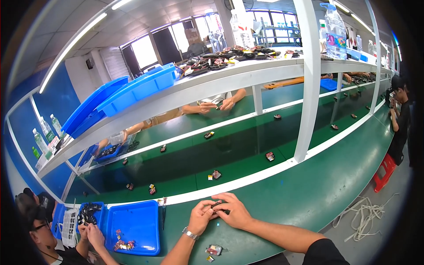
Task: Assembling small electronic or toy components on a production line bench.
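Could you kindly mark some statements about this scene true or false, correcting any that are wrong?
1. The person's left grip and right grip are both on a small dark object. True.
2. A silver metal wristwatch is on the person's right wrist. False: it is on the left wrist.
3. The rectangular blue plastic tray beside the left forearm holds small red-and-yellow parts. True.
4. A red plastic stool stands at the picture's left side. False: it stands at the right.
5. The flat work surface under the hands is white. False: it is green.
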### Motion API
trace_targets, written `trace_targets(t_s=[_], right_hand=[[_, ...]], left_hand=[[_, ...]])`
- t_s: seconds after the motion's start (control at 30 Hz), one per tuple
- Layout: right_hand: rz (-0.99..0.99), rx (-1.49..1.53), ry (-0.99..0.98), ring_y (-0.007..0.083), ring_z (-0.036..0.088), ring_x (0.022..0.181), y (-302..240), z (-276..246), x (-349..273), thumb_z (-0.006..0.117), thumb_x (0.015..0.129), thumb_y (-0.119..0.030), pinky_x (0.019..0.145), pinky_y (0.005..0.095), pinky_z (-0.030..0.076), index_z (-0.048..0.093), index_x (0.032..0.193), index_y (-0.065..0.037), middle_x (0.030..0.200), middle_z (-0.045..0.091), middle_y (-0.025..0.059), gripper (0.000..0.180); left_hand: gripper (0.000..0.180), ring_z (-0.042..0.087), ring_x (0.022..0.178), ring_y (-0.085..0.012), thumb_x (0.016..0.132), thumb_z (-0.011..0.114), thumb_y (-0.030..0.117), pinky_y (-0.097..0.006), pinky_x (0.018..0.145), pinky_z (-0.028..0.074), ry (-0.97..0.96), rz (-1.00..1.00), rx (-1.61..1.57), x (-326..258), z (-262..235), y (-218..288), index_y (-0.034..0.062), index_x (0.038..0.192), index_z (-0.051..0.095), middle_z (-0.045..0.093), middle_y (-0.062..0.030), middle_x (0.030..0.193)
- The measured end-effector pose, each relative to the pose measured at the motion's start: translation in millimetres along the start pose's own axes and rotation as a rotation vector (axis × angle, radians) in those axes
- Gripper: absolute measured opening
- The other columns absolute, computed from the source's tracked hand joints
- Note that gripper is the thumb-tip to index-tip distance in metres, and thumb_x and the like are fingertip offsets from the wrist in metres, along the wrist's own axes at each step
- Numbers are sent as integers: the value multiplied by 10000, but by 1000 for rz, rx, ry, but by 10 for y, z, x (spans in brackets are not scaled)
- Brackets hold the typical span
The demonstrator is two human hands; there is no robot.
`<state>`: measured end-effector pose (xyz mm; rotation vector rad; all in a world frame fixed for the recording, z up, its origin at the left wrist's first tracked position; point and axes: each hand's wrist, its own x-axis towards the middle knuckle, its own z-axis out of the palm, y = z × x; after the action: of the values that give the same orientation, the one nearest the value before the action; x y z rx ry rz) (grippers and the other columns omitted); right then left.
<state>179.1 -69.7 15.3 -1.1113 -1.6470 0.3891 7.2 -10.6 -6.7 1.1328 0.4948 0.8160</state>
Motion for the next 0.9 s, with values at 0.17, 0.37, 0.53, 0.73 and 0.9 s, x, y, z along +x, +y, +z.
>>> trace_targets(t_s=[0.17, 0.37, 0.53, 0.73, 0.9], right_hand=[[-19, -37, -57, 278, 509, 1152, -9, -6, 15, 664, 790, -71, 939, 363, 463, 698, 961, -73, 1222, 583, 71, 174], [-135, -157, 19, 257, 570, 1016, 11, -84, 53, 693, 769, -81, 810, 347, 508, 672, 914, -84, 1088, 599, 67, 147], [-221, -237, 29, 234, 605, 908, -16, -94, 69, 709, 741, -69, 705, 327, 535, 657, 890, -87, 978, 607, 49, 159], [-188, -288, 42, 235, 604, 867, -64, -69, 72, 711, 744, -79, 693, 330, 537, 652, 878, -65, 939, 602, 55, 147], [-212, -325, 57, 242, 599, 853, 4, -31, 64, 718, 742, -89, 710, 334, 526, 649, 883, -58, 936, 598, 61, 160]], left_hand=[[242, 617, 1084, -215, 975, 461, 14, -345, 924, 536, 48, -10, 93, 16, -34, 17, -1, 1216, 467, 585, -167, 1243], [260, 620, 1051, -191, 980, 449, 18, -356, 918, 539, 44, -45, 25, 7, 0, 34, 5, 1239, 457, 605, -133, 1174], [263, 620, 1046, -189, 979, 451, 20, -358, 918, 540, 62, -51, 15, 1, 32, 53, 6, 1242, 453, 609, -124, 1153], [262, 623, 1036, -186, 979, 456, 25, -361, 912, 543, 54, -53, -6, 18, 5, 32, 3, 1240, 453, 615, -123, 1130], [257, 631, 1010, -186, 978, 462, 28, -362, 902, 549, 69, -59, 11, 22, 34, 41, -2, 1233, 456, 622, -117, 1110]])
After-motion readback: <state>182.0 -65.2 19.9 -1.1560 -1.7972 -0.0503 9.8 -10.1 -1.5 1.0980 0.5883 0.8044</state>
